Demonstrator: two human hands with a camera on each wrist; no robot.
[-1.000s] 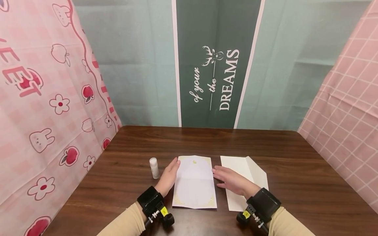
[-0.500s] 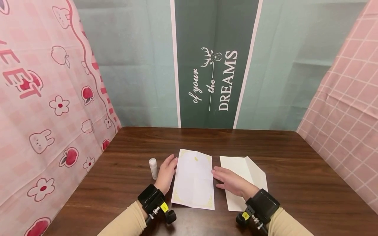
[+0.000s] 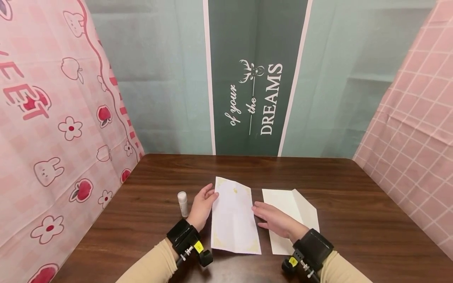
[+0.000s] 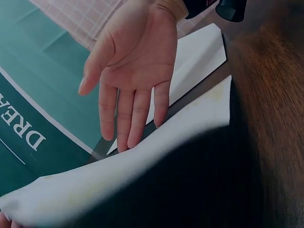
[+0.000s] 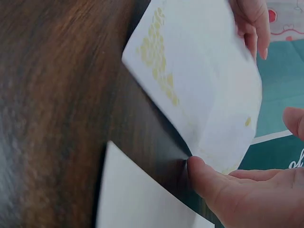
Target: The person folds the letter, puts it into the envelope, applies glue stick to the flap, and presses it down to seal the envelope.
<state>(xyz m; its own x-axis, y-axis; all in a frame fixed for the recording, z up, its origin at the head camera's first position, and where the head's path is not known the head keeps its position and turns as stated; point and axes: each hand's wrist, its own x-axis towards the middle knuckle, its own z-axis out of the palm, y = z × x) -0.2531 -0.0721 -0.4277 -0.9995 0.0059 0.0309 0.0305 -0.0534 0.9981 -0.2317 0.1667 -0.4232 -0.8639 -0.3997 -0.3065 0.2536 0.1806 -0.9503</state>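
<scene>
A creased white sheet of paper (image 3: 235,220) with gold corner ornaments stands slightly raised on its left side. My left hand (image 3: 201,208) pinches its left edge, thumb on the front and fingers behind. In the left wrist view, the sheet (image 4: 204,113) hides most of that hand. My right hand (image 3: 277,222) has straight fingers, their tips at the sheet's right edge. The right wrist view shows the right hand (image 5: 256,199) touching the edge near the middle fold. Under my right forearm and hand lies a cream envelope (image 3: 286,197), its flap spread to the right.
A white capped tube, like a glue stick (image 3: 183,205), stands just left of my left hand. The brown wooden table (image 3: 170,169) ends at a green curtain (image 3: 170,98). Pink cloths (image 3: 81,157) hang at both sides.
The sheet's left side has risen and the sheet has turned, its far left corner moving up. My left thumb now overlaps its edge. The right hand has hardly moved.
</scene>
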